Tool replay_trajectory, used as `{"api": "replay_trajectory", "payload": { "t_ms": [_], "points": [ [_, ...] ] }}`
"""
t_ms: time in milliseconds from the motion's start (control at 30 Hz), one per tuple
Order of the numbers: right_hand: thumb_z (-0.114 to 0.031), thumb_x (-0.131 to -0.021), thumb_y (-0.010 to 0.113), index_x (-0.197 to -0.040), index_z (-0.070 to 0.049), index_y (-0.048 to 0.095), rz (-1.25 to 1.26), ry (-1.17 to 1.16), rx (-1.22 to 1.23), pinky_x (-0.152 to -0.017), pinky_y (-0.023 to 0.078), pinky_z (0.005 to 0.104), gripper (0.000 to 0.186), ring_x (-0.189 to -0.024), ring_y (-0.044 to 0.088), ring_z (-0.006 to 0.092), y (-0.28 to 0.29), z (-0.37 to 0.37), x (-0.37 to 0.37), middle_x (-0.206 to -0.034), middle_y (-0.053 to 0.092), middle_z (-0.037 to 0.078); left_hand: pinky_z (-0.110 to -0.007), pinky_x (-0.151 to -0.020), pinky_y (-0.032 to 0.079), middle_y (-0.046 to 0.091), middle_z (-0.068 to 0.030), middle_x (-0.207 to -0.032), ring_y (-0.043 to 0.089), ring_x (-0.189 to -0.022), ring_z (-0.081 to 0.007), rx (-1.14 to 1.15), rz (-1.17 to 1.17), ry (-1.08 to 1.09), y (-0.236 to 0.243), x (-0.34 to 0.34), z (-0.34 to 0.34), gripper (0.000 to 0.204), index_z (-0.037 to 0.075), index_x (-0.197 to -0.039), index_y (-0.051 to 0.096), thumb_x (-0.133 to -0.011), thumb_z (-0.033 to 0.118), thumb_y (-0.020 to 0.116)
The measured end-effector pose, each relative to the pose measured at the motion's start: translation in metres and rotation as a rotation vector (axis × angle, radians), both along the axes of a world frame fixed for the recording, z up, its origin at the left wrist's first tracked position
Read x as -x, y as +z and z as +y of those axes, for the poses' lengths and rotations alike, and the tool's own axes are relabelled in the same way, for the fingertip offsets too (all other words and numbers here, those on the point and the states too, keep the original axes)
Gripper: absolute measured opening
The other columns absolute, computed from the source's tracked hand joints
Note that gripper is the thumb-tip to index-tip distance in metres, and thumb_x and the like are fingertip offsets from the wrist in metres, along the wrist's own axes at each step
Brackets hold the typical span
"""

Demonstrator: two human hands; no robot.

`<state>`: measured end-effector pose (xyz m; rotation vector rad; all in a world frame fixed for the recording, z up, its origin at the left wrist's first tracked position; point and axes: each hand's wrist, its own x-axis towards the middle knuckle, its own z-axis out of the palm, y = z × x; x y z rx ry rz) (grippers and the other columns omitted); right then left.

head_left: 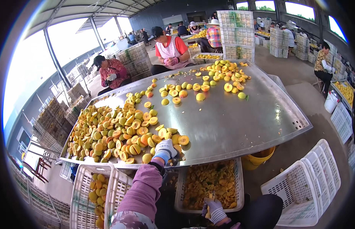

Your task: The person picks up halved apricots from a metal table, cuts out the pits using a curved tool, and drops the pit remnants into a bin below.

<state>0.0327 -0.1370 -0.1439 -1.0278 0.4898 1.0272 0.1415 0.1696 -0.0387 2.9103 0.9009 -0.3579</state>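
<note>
My left hand [165, 150], in a white knitted glove with a blue cuff, reaches over the near edge of the metal table. Its curled fingers touch the right end of a big pile of halved yellow-orange stone fruit [120, 128], like apricots or small peaches. The fingertips are partly hidden, so any hold is unclear. My right hand [216, 211], in a grey-white glove, is closed above a white crate [179, 194] of yellow-brown fruit scraps [212, 177]. A small tan piece sticks up from its fingers, too small to name.
The steel table [238, 126] bears more fruit [223, 72] at its far side. Crates stand left [80, 206] and right [299, 191] of my legs, with a yellow bucket [257, 158] under the table edge. Two people [171, 53] sit across; others work beyond among stacked crates [236, 34].
</note>
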Motion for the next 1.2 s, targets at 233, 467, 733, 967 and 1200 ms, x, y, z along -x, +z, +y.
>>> {"api": "replay_trajectory", "payload": {
  "t_ms": [233, 467, 733, 967, 1200],
  "points": [
    [-0.020, -0.085, 0.060, -0.075, -0.001, 0.054, -0.533, 0.119, 0.116, -0.046, 0.044, 0.0335, 0.022, -0.051, 0.056, 0.0200, -0.006, 0.003, 0.018, -0.060, 0.055, 0.007, -0.029, -0.079, 0.052, 0.066, -0.0130, -0.098, 0.066, -0.089, -0.0215, 0.869, -0.803, 0.094, -0.001, 0.071, -0.011, 0.041, 0.000, -0.112, 0.058, -0.073, 0.005, 0.069],
    [-0.024, -0.088, 0.061, -0.102, -0.003, 0.051, -1.446, 0.175, 0.358, -0.053, 0.044, 0.0445, 0.027, -0.064, 0.057, 0.0433, 0.042, -0.002, 0.025, -0.067, 0.057, 0.023, -0.031, -0.065, 0.054, 0.063, -0.0126, -0.111, 0.065, -0.089, -0.0260, 1.903, -1.035, 0.216, -0.011, 0.145, -0.067, 0.055, 0.007, -0.121, 0.051, -0.090, 0.054, 0.052],
    [-0.024, -0.082, 0.065, -0.103, -0.003, 0.045, -1.694, 0.214, 0.597, -0.049, 0.047, 0.0445, 0.036, -0.058, 0.061, 0.0365, 0.055, 0.001, 0.039, -0.065, 0.061, 0.016, -0.036, -0.087, 0.049, 0.062, -0.0170, -0.110, 0.060, -0.098, -0.0256, 1.889, -0.864, 0.268, -0.021, 0.171, -0.143, 0.064, -0.001, -0.125, 0.048, -0.096, 0.054, 0.036],
    [-0.024, -0.082, 0.064, -0.106, -0.002, 0.044, -1.744, 0.431, 0.746, -0.049, 0.048, 0.0430, 0.038, -0.057, 0.063, 0.0321, 0.061, -0.009, 0.037, -0.064, 0.061, 0.013, -0.036, -0.088, 0.050, 0.061, -0.0191, -0.110, 0.061, -0.099, -0.0261, 1.798, -1.015, 0.111, -0.030, 0.180, -0.159, 0.060, -0.005, -0.121, 0.050, -0.097, 0.049, 0.038],
    [-0.023, -0.084, 0.061, -0.107, 0.000, 0.044, -1.634, 0.595, 0.743, -0.053, 0.050, 0.0443, 0.037, -0.059, 0.063, 0.0357, 0.072, -0.008, 0.038, -0.063, 0.061, 0.016, -0.035, -0.091, 0.049, 0.060, -0.0185, -0.111, 0.060, -0.102, -0.0240, 1.887, -0.976, -0.042, -0.044, 0.180, -0.150, 0.060, -0.007, -0.122, 0.049, -0.096, 0.047, 0.044]
  ]
}}
